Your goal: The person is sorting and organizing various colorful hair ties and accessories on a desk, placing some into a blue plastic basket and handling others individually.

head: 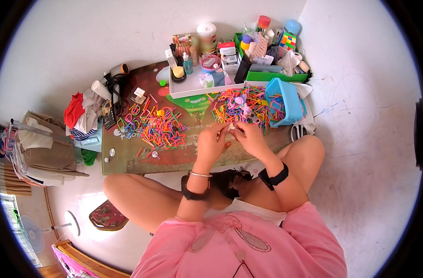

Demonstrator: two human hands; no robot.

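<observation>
My left hand [211, 140] and my right hand [250, 138] meet above the front part of the low table [194, 156]. Between their fingertips they pinch a small whitish piece [231, 128]; its exact kind is too small to tell. Just beyond my fingers spreads a heap of colourful plastic sticks [225, 109], with purple flower-like pieces [245, 110] on it. A light-blue plastic basket [290, 104] lies tipped on its side at the heap's right, with more pieces in its mouth. Left of my left hand is a second pile of plastic sticks and shapes [163, 130].
A white tray [194, 91] with cosmetics and a green box [277, 76] of bottles stand along the back. Scissors [298, 132] lie by my right knee. A hair dryer [119, 71] and folded clothes [84, 114] sit at the left. The wall [364, 104] is close on the right.
</observation>
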